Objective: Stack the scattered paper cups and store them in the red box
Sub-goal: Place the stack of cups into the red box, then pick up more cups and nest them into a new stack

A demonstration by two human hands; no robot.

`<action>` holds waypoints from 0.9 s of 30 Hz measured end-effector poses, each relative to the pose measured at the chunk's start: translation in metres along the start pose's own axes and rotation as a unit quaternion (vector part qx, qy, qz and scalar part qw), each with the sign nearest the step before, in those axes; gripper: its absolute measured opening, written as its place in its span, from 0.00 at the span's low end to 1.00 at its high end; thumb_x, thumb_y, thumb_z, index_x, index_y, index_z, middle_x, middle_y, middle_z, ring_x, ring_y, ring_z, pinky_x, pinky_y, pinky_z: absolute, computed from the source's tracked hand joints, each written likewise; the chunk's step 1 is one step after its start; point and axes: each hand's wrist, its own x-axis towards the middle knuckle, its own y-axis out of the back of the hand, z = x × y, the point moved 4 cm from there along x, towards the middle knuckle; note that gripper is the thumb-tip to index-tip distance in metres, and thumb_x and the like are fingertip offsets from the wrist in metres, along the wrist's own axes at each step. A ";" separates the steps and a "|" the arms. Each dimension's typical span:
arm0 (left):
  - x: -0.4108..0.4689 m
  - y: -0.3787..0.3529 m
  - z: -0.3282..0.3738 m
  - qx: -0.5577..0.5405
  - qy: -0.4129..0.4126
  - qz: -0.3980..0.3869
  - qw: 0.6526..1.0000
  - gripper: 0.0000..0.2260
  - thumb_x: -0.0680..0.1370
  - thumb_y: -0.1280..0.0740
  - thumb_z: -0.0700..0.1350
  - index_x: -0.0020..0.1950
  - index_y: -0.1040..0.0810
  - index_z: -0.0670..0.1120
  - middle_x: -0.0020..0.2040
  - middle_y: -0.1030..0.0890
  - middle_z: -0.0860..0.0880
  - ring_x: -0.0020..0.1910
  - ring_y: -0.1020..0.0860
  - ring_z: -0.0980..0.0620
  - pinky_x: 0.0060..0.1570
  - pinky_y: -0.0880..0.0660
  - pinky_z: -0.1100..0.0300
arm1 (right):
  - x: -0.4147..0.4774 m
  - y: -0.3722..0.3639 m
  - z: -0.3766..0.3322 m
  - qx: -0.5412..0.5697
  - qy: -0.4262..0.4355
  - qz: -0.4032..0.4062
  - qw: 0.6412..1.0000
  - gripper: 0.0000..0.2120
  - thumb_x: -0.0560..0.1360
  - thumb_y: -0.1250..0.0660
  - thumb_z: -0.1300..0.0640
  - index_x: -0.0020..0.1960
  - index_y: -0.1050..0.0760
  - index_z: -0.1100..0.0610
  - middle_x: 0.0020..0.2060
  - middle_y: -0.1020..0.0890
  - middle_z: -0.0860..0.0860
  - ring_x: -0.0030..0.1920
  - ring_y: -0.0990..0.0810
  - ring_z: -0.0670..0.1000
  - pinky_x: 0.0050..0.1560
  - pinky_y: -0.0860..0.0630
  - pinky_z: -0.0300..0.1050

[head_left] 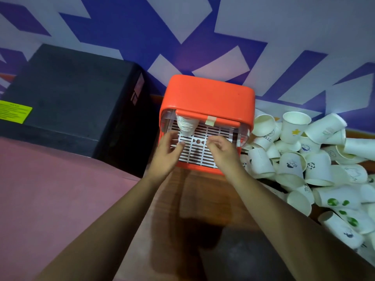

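The red box (209, 94) stands on the wooden table against the wall, its front open over a white slotted tray (199, 151). A stack of nested paper cups (185, 124) stands upside down at the back left inside it. My left hand (168, 153) reaches in over the tray just below the stack, fingers relaxed and holding nothing. My right hand (220, 149) hovers over the tray's right part, fingers loosely curled, empty. A heap of scattered white paper cups (304, 159) lies to the right of the box.
A large black box (67, 102) with a yellow label stands left of the red box. A pink surface (50, 189) spreads at the front left. A blue and white patterned wall rises behind. Bare wooden tabletop (203, 195) lies in front of the box.
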 end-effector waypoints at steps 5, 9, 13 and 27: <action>-0.045 -0.033 0.000 0.071 -0.035 -0.107 0.991 0.05 0.81 0.32 0.43 0.57 0.22 0.47 0.55 0.23 0.55 0.54 0.22 0.62 0.50 0.29 0.74 | -0.062 0.069 0.030 -0.111 0.031 0.067 0.991 0.12 0.79 0.35 0.55 0.62 0.23 0.52 0.56 0.22 0.43 0.59 0.25 0.44 0.61 0.27 0.43; -0.064 -0.078 0.018 0.079 -0.058 -0.178 0.979 0.03 0.80 0.32 0.43 0.53 0.22 0.46 0.52 0.22 0.51 0.49 0.21 0.56 0.47 0.28 0.68 | -0.099 0.129 0.073 -0.204 0.011 0.126 0.971 0.15 0.77 0.33 0.58 0.63 0.24 0.56 0.59 0.22 0.50 0.60 0.24 0.50 0.61 0.28 0.45; -0.076 -0.132 0.034 0.123 -0.101 -0.253 0.954 0.08 0.80 0.32 0.45 0.57 0.22 0.45 0.53 0.23 0.49 0.52 0.22 0.50 0.51 0.25 0.58 | -0.125 0.174 0.113 -0.264 -0.022 0.173 0.949 0.16 0.74 0.31 0.63 0.61 0.25 0.61 0.60 0.25 0.58 0.62 0.26 0.56 0.61 0.35 0.41; -0.093 -0.269 0.003 0.517 -0.263 -0.326 0.746 0.32 0.78 0.33 0.50 0.81 0.42 0.50 0.73 0.32 0.46 0.72 0.34 0.44 0.70 0.39 0.51 | -0.144 0.189 0.175 -0.456 0.012 0.158 0.876 0.04 0.67 0.30 0.64 0.42 0.21 0.58 0.39 0.19 0.54 0.45 0.20 0.59 0.49 0.25 0.53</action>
